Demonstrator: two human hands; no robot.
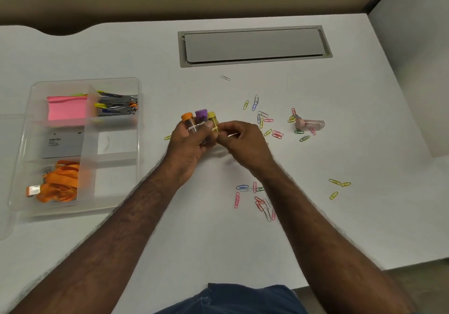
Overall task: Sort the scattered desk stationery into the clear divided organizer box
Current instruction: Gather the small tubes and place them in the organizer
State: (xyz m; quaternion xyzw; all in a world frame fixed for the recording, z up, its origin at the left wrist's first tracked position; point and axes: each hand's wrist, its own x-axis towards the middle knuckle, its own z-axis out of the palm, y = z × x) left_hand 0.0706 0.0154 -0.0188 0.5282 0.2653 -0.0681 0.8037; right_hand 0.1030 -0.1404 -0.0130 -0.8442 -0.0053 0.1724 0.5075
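Observation:
My left hand [188, 148] grips three small clear tubes upright: one with an orange cap [187, 116], one with a purple cap [201, 114], one with a yellow cap [211, 115]. My right hand [243, 141] pinches the side of the yellow-capped tube, fingers curled. A pink-capped tube [311, 124] lies on its side to the right among coloured paper clips [264, 124]. The clear divided organizer box [36, 207] sits at the left, holding pink sticky notes [66, 108], binder clips [116, 103], a card [62, 145] and an orange lanyard [62, 182].
More paper clips [257, 198] lie near my right forearm, and yellow ones [337, 186] farther right. A single clip [225, 78] lies near a grey cable hatch [255, 45] at the back. The white desk [364, 83] ends at a wall on the right.

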